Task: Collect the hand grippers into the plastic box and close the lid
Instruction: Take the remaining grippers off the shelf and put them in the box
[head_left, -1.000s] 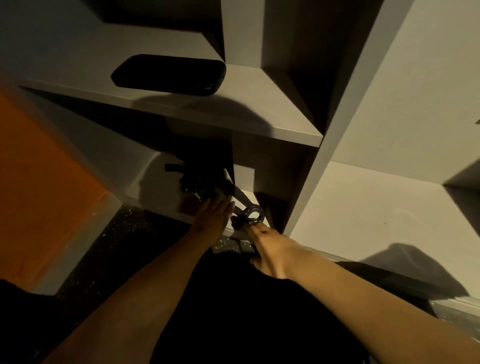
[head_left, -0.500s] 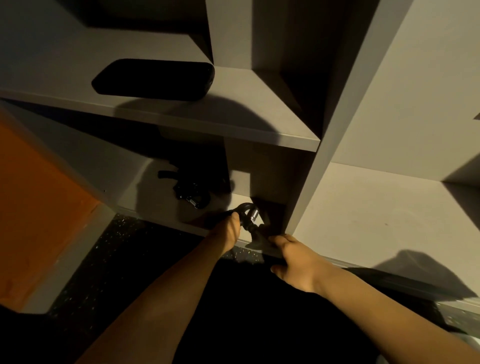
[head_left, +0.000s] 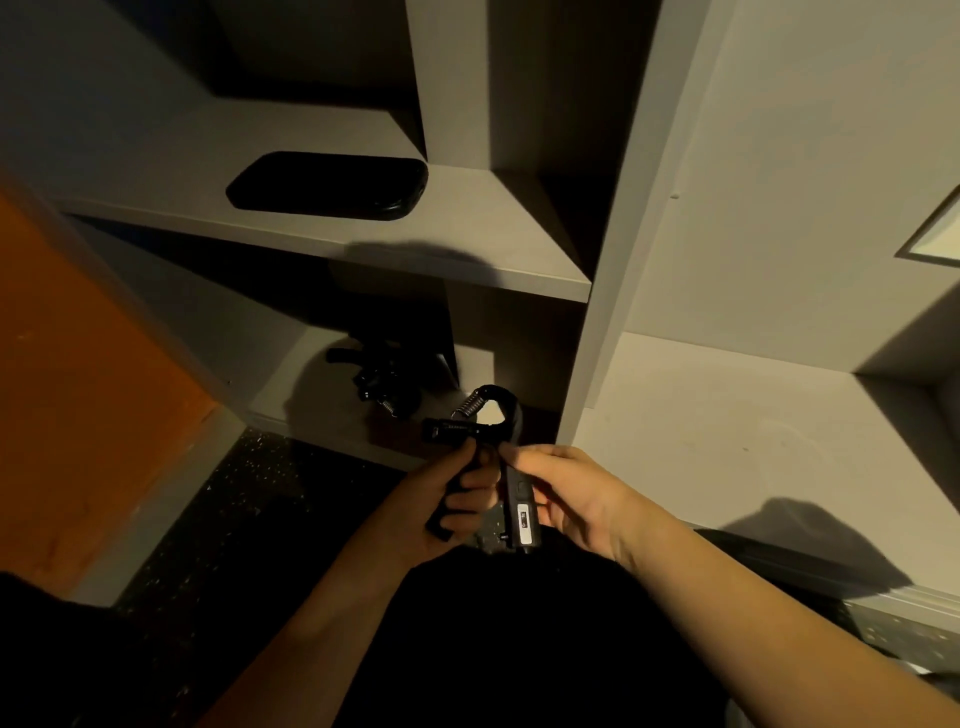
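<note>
In front of the lower shelf (head_left: 280, 405), the left hand (head_left: 447, 501) is gripping one handle of a black hand gripper (head_left: 501, 410), its fingers curling round that handle. The right hand (head_left: 571, 493) is pinching the other handle, the one bearing a small white label, between thumb and fingers. The hand gripper is standing upright between the two hands, its arched top and coil spring pointing up, held clear of the shelf.

Just behind it, further back on the lower shelf, a dark pile of hand grippers (head_left: 382, 374) is lying in shadow; their number cannot be told. On the upper shelf (head_left: 493, 234) a flat black case (head_left: 332, 184) is lying on its own. An orange panel (head_left: 78, 389) is standing to the left, and a dark speckled floor (head_left: 218, 514) is showing below the shelf edge.
</note>
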